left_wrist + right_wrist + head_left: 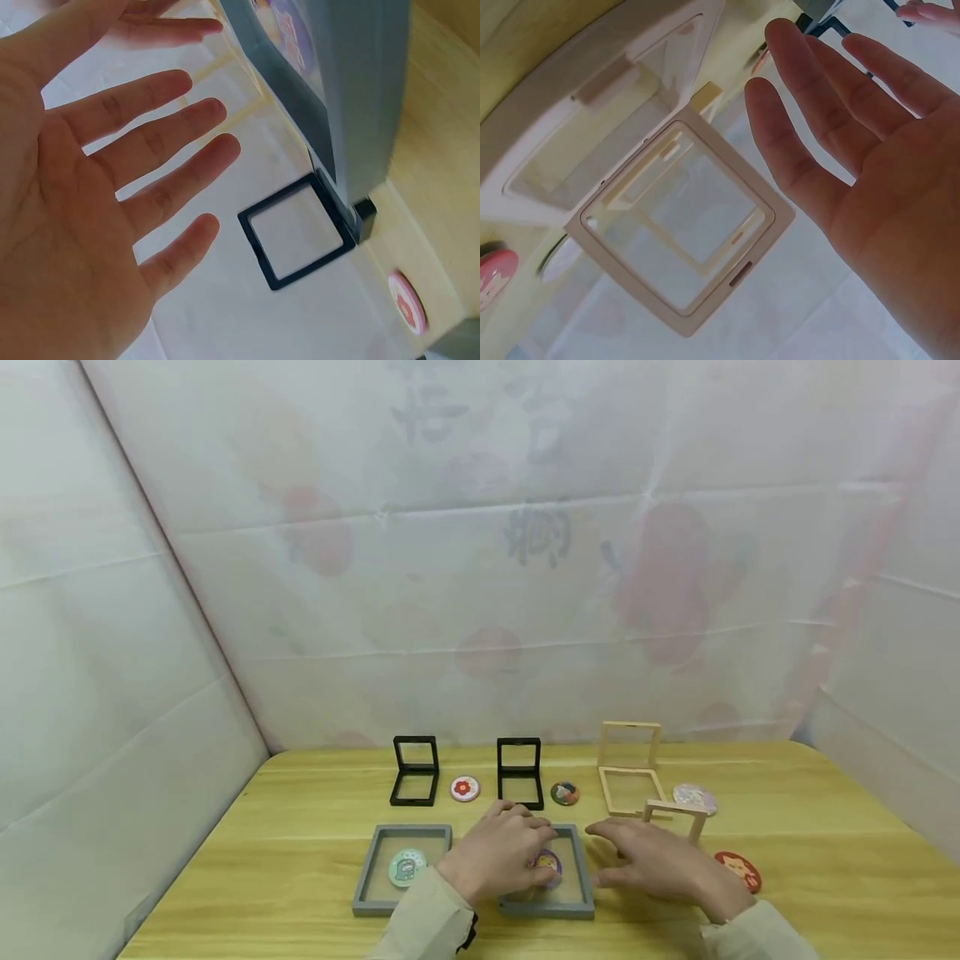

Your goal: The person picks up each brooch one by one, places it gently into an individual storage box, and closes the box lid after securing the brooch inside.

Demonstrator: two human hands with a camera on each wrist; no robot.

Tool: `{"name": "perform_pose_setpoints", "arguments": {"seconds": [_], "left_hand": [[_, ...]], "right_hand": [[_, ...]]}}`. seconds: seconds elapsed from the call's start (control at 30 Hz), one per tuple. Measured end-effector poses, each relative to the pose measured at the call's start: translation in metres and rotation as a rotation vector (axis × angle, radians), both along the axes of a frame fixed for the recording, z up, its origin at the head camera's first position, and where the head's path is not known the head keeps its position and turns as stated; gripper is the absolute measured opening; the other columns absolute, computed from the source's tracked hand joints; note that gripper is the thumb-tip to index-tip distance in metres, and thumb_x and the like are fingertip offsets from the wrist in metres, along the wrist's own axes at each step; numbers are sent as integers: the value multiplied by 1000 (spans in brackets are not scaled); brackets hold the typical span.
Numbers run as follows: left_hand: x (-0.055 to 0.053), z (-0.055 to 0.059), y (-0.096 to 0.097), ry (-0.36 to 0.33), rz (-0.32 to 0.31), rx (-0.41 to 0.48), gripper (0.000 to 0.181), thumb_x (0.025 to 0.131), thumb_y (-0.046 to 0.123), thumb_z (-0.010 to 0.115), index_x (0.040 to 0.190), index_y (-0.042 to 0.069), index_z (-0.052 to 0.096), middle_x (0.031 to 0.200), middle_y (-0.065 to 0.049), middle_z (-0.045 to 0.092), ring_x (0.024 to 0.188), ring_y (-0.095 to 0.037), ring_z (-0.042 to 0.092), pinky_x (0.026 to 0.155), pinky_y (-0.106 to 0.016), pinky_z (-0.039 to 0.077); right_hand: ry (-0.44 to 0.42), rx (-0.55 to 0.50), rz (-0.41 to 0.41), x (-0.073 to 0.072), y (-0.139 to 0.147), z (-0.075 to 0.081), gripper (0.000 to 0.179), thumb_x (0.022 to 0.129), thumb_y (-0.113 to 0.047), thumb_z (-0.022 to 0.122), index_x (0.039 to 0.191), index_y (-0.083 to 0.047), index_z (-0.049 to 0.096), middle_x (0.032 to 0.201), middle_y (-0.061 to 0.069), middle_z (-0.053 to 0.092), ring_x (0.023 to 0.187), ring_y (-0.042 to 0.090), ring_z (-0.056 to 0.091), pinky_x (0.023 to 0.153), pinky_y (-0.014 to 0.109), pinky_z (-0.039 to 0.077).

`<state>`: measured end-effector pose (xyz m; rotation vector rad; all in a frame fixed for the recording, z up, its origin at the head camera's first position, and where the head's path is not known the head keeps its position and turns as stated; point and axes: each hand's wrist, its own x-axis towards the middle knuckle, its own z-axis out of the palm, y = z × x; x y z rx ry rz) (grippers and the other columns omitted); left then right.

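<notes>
My left hand [498, 853] is over a grey display frame [546, 910] with a purple-rimmed round badge [552, 860] inside. In the left wrist view, its fingers are spread and hold nothing, and the frame [371, 112] is beside them. My right hand [652, 858] is just right of that frame, fingers extended and nothing in its grasp. Behind and partly hidden by it, a light beige frame [675, 807] stands with its lid raised; the right wrist view shows this hinged frame [656, 296] beside the fingers. A red badge [738, 870] with a cat-like picture lies to its right.
Left of my left hand lies another grey frame [365, 881] with a green badge [406, 867]. Along the back, two black frames [415, 770] [519, 772] and a beige frame [630, 789] stand with lids up. Badges with a red flower [465, 788], dark multicolour [565, 792] and pale purple [695, 798] designs lie beside them.
</notes>
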<state>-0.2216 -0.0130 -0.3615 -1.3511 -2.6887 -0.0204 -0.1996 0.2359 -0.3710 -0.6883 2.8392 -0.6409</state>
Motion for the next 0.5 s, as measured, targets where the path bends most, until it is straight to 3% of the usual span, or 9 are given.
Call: {"name": "perform_pose_setpoints", "arguments": {"seconds": [0.27,0.5], "left_hand": [[0,1,9,-24,-26,-9,43,95,48,68,126,18,72,127,8,68,120,-14,60,106,-40,43],[3,4,16,-22,-24,-23,43,96,48,68,127,19,72,129,10,67,120,-13,60,106,-40,44]], "right_hand": [[7,8,9,2,8,5,66,90,-43,76,133,4,59,132,25,60,93,29,66,79,53,55],[31,2,30,3,16,7,64,91,-39,76,133,6,59,128,22,63,88,20,63,70,37,54]]}}
